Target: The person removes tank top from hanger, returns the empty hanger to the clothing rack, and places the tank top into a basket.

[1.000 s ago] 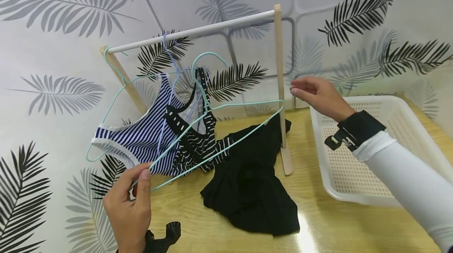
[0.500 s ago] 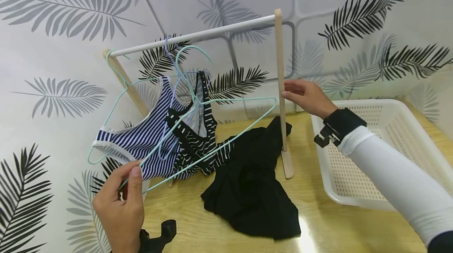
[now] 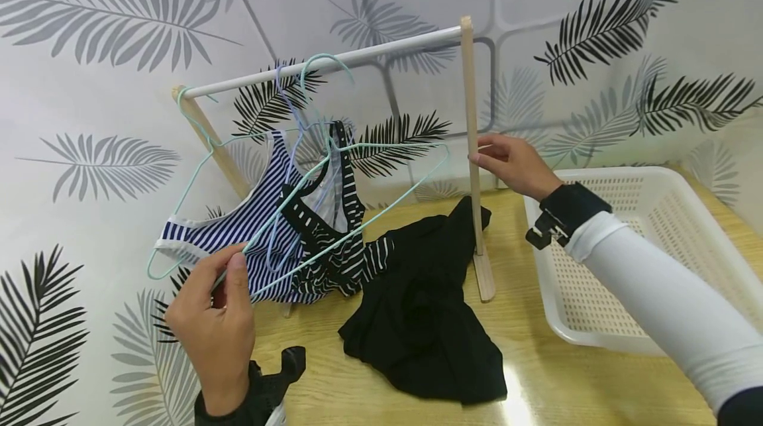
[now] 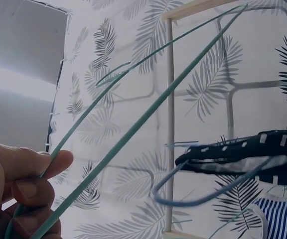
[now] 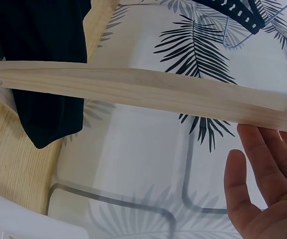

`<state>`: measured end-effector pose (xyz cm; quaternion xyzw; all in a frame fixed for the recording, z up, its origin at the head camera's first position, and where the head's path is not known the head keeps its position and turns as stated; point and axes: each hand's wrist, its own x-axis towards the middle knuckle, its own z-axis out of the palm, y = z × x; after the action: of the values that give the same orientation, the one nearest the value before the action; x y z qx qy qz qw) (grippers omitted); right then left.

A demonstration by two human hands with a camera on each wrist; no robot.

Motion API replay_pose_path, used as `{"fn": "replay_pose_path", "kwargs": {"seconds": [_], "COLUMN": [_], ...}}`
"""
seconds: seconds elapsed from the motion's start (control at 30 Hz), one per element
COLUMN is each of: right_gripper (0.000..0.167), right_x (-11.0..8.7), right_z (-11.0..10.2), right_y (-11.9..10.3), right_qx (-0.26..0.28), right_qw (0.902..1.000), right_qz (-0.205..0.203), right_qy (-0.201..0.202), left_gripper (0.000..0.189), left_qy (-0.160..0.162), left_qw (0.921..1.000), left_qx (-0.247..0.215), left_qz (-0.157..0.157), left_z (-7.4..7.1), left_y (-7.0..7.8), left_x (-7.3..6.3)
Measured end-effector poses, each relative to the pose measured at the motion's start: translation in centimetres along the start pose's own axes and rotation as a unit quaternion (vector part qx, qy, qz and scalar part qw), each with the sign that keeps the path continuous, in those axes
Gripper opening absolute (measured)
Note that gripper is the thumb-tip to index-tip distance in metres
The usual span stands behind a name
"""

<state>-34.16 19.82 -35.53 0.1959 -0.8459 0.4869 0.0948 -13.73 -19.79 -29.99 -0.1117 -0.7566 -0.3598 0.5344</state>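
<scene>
My left hand [image 3: 214, 313] pinches the lower left corner of a bare mint-green hanger [image 3: 330, 141] between thumb and fingers. The hook of this hanger crosses the white rod [image 3: 399, 47] of a small clothes rack in the head view; whether it touches the rod I cannot tell. At the rack's right wooden post [image 3: 472, 101], my right hand [image 3: 518, 164] has its fingers against the wood, fairly straight in the right wrist view. Behind the bare hanger hang a blue-and-white striped top [image 3: 250, 214] on another mint hanger and a black-and-white patterned top [image 3: 352, 204] on a lilac hanger [image 3: 290, 105].
A black garment [image 3: 423, 320] lies crumpled on the wooden table [image 3: 357, 393], partly behind the post's foot [image 3: 484, 277]. To the right stands a white perforated basket [image 3: 551, 310]. Leaf-patterned cloth [image 3: 620, 121] covers the wall behind.
The held hanger has risen and shifted left, its hook going from below the rod up to it. My right hand has moved left, from beside the post onto it.
</scene>
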Motion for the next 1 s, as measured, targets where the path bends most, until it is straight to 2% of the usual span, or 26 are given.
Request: {"fn": "replay_pose_path", "kwargs": {"seconds": [0.17,0.33,0.5,0.63,0.77,1.0], "right_gripper": [0.036,0.034,0.032,0.033,0.033,0.034], "right_x": [-0.1,-0.1,-0.1,-0.2,-0.1,-0.1], "right_z": [-0.1,0.2,0.4,0.3,0.3,0.1], "right_y": [0.1,0.3,0.5,0.3,0.1,0.2], "right_qx": [-0.003,-0.01,-0.009,-0.006,-0.006,-0.022], "right_qw": [1.0,0.9998,0.9996,0.9998,0.9998,0.9997], "right_qz": [-0.001,-0.013,-0.021,-0.014,-0.009,-0.003], "right_qy": [0.006,0.014,0.017,0.016,0.014,0.01], "left_gripper": [0.012,0.012,0.016,0.02,0.02,0.021], "left_qy": [-0.018,-0.019,-0.012,-0.022,-0.028,-0.029], "left_qw": [0.9998,0.9998,0.9996,0.9988,0.9982,0.9988], "left_qx": [-0.01,-0.005,0.002,-0.008,-0.018,0.001], "left_qz": [-0.001,0.007,0.026,0.044,0.049,0.038], "left_z": [1.7,3.5,5.3,6.6,7.8,9.6], "left_y": [0.4,0.9,1.6,2.0,2.4,2.7], "left_x": [1.0,1.9,3.0,3.7,4.0,3.8]}}
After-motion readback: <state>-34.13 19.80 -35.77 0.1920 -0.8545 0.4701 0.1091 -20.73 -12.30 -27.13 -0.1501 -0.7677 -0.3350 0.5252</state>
